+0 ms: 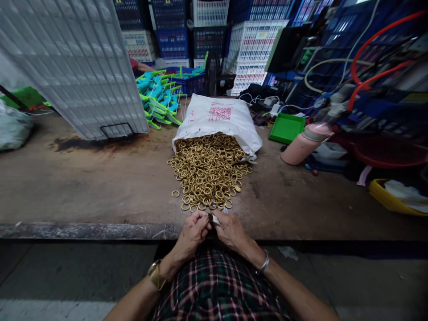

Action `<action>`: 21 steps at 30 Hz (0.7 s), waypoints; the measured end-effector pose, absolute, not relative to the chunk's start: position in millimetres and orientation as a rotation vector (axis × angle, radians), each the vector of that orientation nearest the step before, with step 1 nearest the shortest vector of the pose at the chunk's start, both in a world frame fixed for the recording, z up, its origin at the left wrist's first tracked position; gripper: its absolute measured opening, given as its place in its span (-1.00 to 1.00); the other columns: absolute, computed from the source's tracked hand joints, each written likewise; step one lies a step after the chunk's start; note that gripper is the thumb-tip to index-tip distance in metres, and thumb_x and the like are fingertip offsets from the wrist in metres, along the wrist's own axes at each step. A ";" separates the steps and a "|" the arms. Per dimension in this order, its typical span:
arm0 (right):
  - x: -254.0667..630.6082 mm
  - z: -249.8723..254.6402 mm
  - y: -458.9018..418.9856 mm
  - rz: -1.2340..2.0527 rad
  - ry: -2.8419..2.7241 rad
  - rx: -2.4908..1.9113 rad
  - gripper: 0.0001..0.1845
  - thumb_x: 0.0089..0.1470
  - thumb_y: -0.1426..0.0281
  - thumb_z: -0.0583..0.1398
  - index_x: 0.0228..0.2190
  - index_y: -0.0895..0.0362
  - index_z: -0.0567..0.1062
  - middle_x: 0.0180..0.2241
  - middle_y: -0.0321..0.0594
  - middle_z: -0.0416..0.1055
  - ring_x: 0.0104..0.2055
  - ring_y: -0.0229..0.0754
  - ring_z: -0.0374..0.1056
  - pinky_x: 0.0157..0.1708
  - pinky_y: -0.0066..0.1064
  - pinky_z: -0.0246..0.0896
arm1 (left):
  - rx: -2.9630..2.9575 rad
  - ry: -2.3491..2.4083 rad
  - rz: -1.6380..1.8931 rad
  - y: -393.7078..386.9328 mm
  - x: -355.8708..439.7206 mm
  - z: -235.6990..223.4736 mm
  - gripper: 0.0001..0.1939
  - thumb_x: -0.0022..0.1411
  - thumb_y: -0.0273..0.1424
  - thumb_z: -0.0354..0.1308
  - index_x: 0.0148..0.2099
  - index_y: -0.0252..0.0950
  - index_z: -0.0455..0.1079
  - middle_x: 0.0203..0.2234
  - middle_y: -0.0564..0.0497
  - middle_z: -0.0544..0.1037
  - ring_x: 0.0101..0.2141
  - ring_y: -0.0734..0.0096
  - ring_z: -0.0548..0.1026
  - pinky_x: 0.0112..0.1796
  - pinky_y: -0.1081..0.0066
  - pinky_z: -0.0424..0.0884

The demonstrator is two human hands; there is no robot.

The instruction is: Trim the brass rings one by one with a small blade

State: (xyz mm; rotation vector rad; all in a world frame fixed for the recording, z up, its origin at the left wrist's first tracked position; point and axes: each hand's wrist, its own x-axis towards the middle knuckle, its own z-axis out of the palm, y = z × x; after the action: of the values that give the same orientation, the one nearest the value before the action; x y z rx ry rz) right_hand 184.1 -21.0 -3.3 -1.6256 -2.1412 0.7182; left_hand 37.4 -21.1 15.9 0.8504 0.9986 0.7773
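Observation:
My left hand (193, 232) and my right hand (232, 230) meet at the table's front edge, fingertips pinched close together. Between them shows a small dark and whitish piece (216, 219), mostly on the right hand's side; its kind is too small to make out. Whatever the left fingers pinch is hidden by them. Just beyond the fingertips lies a heap of brass-coloured rings (210, 174), spilling out of the mouth of a white sack (217, 111) with red print. One loose ring (175, 194) rests apart at the heap's left.
A ribbed translucent panel (76, 67) stands at the left, near teal and green plastic parts (158, 98). Rightward are a green tray (286, 128), a pink bottle (304, 145) and a yellow basin (394, 200). Stacked crates (257, 40) fill the back; another person's arm (142, 67) shows behind the panel.

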 end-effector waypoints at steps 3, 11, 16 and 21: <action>183.4 -2.3 -20.1 0.675 -2.206 -1.659 -0.75 -0.16 0.57 -0.01 -0.40 0.15 0.37 -0.47 -0.23 0.40 -0.48 -0.27 0.21 -0.46 -0.46 -0.10 | 0.883 1.028 0.776 -21.4 37.3 15.0 -0.62 0.04 -0.05 0.09 -0.41 -0.30 0.19 -0.68 0.20 0.21 -0.71 0.69 0.03 -0.69 0.59 -0.08; 181.0 -2.2 -20.4 0.613 -2.266 -1.706 -0.73 -0.09 0.57 -0.03 -0.34 0.15 0.37 -0.44 -0.20 0.43 -0.44 -0.26 0.26 -0.45 -0.46 -0.10 | 0.950 1.062 0.781 -22.4 37.5 15.3 -0.60 0.04 -0.03 0.06 -0.43 -0.30 0.18 -0.69 0.19 0.21 -0.71 0.67 0.04 -0.67 0.57 -0.07; 179.9 -3.8 -21.2 0.562 -2.273 -1.728 -0.72 -0.08 0.57 -0.04 -0.34 0.15 0.38 -0.45 -0.20 0.44 -0.44 -0.25 0.28 -0.46 -0.45 -0.10 | 0.994 1.082 0.778 -21.8 37.1 16.2 -0.61 0.05 -0.04 0.05 -0.45 -0.29 0.18 -0.68 0.18 0.22 -0.69 0.65 0.07 -0.65 0.56 -0.03; 179.0 -1.6 -20.7 0.536 -2.262 -1.716 -0.71 -0.12 0.59 -0.03 -0.36 0.14 0.38 -0.45 -0.20 0.45 -0.45 -0.25 0.29 -0.47 -0.45 -0.11 | 1.095 1.115 0.813 -20.4 35.6 12.2 -0.63 0.08 -0.06 0.02 -0.47 -0.29 0.18 -0.67 0.16 0.24 -0.67 0.61 0.10 -0.62 0.54 0.02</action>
State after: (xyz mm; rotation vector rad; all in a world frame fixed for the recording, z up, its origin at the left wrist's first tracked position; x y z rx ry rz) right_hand 179.0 -20.7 -1.6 -1.7165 -2.2624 0.5356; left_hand 35.6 -20.4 12.2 1.0948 1.1148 0.8127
